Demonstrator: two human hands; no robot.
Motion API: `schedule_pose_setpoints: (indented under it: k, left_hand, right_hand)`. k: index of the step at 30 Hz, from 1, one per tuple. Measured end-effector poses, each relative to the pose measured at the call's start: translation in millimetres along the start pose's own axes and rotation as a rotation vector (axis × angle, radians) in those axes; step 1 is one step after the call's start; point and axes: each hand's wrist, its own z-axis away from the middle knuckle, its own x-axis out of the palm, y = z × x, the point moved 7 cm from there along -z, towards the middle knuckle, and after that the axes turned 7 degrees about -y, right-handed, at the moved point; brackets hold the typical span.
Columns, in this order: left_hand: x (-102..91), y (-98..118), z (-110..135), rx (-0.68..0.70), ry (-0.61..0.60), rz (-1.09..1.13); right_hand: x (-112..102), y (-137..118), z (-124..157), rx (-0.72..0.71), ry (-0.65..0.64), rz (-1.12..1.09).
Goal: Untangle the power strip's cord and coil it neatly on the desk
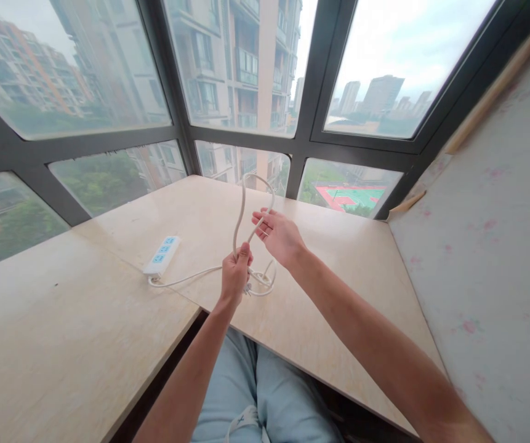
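A white power strip (162,256) with blue socket faces lies on the stone sill to the left of my hands. Its white cord (191,276) runs right across the sill to my left hand (236,274), which is closed around it. Above that fist, a tall loop of the cord stands up. My right hand (282,235) is at the loop's right side, fingers stretched and slightly apart, the cord passing by them; whether they grip it is not clear. Below my hands, more cord lies in loose coils, and the plug (247,288) shows beside my left wrist.
Dark-framed windows (301,147) rise behind the pale stone sill (338,277). A flower-patterned wall (490,246) with peeling edges borders it on the right. My legs (255,387) are at the sill's front edge, where a dark gap runs.
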Motion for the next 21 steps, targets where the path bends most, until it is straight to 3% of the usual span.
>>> schedule_pose_setpoints:
  k: [2,4,6,8,10,13,15,18,21]
  left_hand:
    - [-11.0,1.5,-2.0,0.010,0.067,0.056]
    - [-22.5,1.3,-3.6,-0.001,0.124,0.100]
    - [-33.0,-0.9,-5.3,-0.028,0.170,0.111]
    - [-40.9,-4.9,-7.0,-0.062,0.203,0.106]
    - [-44.5,-11.4,-8.8,-0.101,0.207,0.134]
    - [-42.5,-23.5,-11.6,-0.135,0.157,0.234]
    - [-40.4,-31.9,-12.7,-0.147,0.126,0.292]
    - [-41.9,-44.1,-13.7,-0.173,0.133,0.349]
    - [-47.3,-54.0,-15.1,-0.191,0.163,0.391]
  right_hand:
    - [-17.0,-0.8,5.4,-0.083,-0.025,0.146]
    - [-45.4,-3.0,12.9,-0.205,0.036,0.337]
    - [-79.4,4.8,21.2,-0.237,0.126,0.541]
    - [-110.6,30.7,27.9,-0.102,0.136,0.683]
    - [-129.7,65.9,35.5,0.060,0.022,0.789]
    - [-134.8,104.4,48.2,0.047,-0.175,0.915]
    - [-132.3,116.9,53.7,-0.041,-0.230,0.960]
    - [-128.1,117.0,58.2,-0.205,-0.245,0.996]
    - [-130.3,107.8,61.1,-0.282,-0.235,0.938]
